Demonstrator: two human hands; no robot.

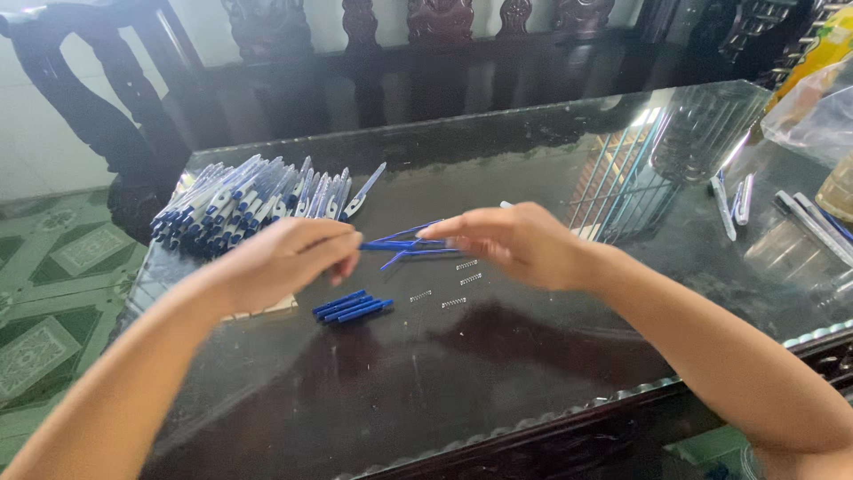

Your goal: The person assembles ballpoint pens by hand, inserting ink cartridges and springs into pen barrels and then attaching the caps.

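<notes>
My left hand [283, 260] and my right hand [515, 242] meet above the middle of the dark glass-topped table [426, 391]. Between their fingertips they pinch a thin blue pen refill [402, 245], held level. More blue refills [413, 256] lie crossed on the glass right under it. Below my left hand lies a small row of short blue pen parts [352, 308]. Several tiny metal springs [455, 286] are scattered below my right hand.
A large heap of blue and clear pens [244, 200] lies at the table's far left. A few clear pen barrels [734, 201] and plastic bags [813, 111] sit at the far right. Dark carved wooden chairs [267, 53] stand behind the table.
</notes>
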